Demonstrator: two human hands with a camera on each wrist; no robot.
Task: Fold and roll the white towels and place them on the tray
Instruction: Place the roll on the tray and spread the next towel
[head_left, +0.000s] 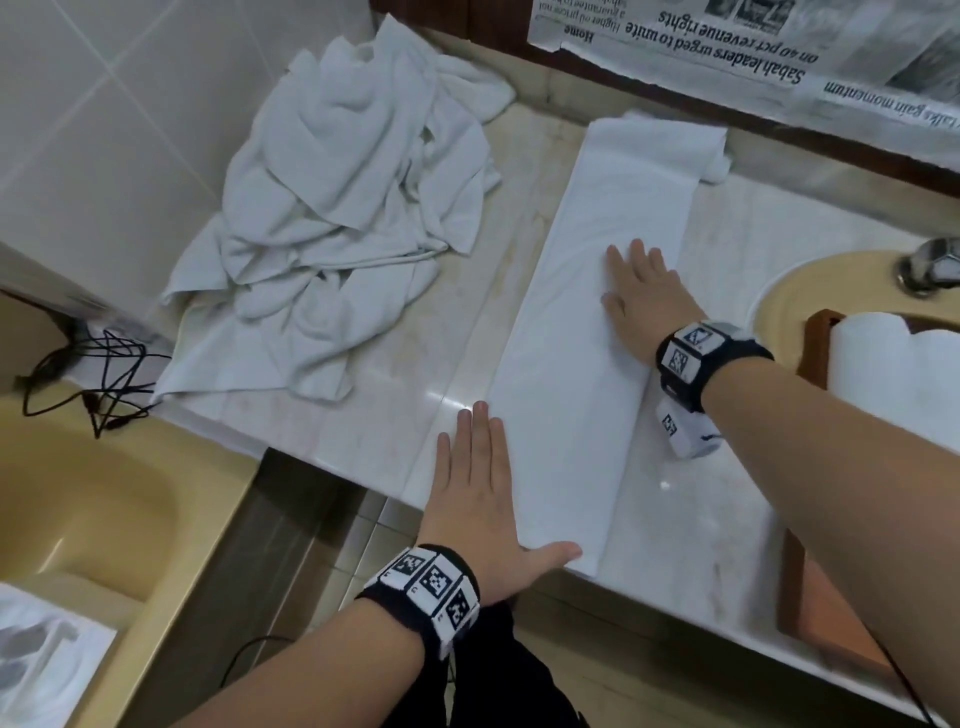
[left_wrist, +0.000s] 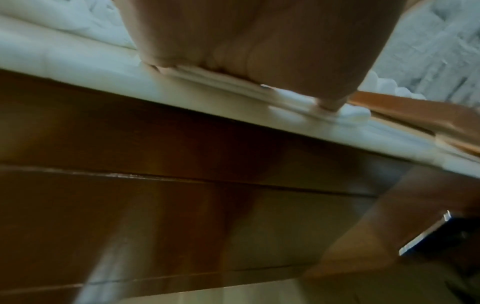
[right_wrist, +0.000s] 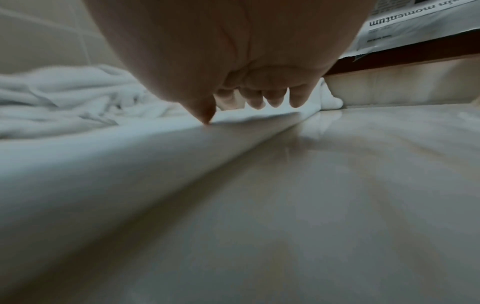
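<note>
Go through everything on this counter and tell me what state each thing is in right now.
Folded towel: long flat strip, not yet rolled.
Towel pile: crumpled, unfolded.
Left hand: flat, pressing the strip's near end.
Right hand: flat on the strip.
Tray: holds rolled towels.

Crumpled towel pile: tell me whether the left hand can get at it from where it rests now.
Probably yes. The left hand lies flat beside the folded towel, and only bare marble counter shows between it and the crumpled towel pile.

Two hands (head_left: 478, 483); one folded towel (head_left: 582, 364); one crumpled towel heap (head_left: 343, 218); one tray (head_left: 810, 597).
</note>
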